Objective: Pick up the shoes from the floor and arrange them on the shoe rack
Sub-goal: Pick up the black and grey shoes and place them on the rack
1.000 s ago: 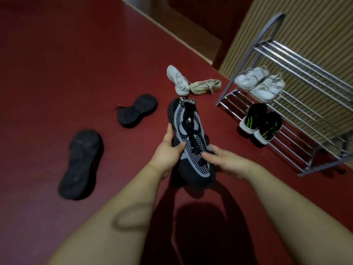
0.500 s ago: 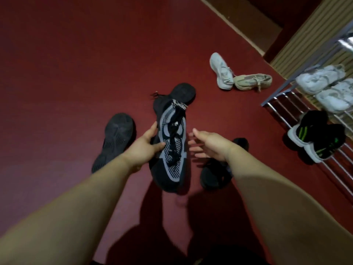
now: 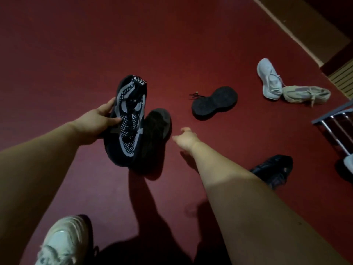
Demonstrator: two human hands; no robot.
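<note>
Right hand (image 3: 186, 137) now off shoe, empty, fingers loose, stretched out beside sole-up black shoe (image 3: 158, 125) on floor (image 3: 76, 54). Left hand (image 3: 95, 125) alone grips black knit shoe (image 3: 127, 119) by its side: grey dotted panels, laces up, held above floor.

- Left arm (image 3: 38, 159): bare along its whole visible length, broad near the camera, narrowing to the wrist.
- Right arm (image 3: 248, 197): bare likewise, same tapering shape.
- Left hand (image 3: 95, 123) and right hand (image 3: 186, 139): bare.
- Sneaker (image 3: 61, 243), probably worn on the person's own foot: whitish, with layered pale panels, a glossy toe patch and light, frayed-looking laces.
</note>
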